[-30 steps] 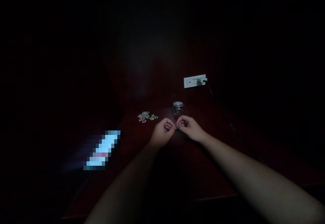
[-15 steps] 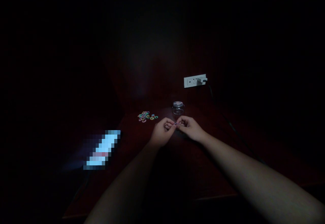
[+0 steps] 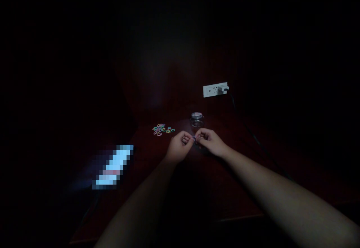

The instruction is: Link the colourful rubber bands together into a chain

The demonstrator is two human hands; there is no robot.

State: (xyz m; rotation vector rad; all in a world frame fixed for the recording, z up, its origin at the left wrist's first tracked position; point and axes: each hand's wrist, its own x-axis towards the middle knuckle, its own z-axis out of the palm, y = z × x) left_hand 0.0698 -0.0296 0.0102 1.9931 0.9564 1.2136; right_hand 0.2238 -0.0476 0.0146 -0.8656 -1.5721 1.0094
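Purplish and thin, a small band (image 3: 194, 138) spans the narrow gap between your two sets of fingertips. Your left hand (image 3: 180, 146) pinches one side of it between thumb and forefinger, and your right hand (image 3: 210, 142) pinches the other — the band lies right at the grip, with its exact shape too small and dim to make out. Your remaining fingers curl in behind both pinches, and your forearms reach in from either side, below the grip.

Left of the grip and a little farther from you lies a pile of coloured rings (image 3: 159, 129), with pink, green and yellow among them. A few rings lie loose on the side nearer your fingers, a green ring (image 3: 173, 130) closest. Just beyond the grip stands a clear jar (image 3: 197, 122), upright, its lid (image 3: 196, 115) on and its base partly hidden by your right fingers.

Well to the left and nearer you than the grip, a bright panel (image 3: 114, 165) glows, blurred into blocks. Beyond and right of your hands, a white socket plate (image 3: 209, 91) holds a plug (image 3: 223, 89); a dark cable (image 3: 254, 138) trails down to the right of the grip — over the dark red table (image 3: 202, 188).
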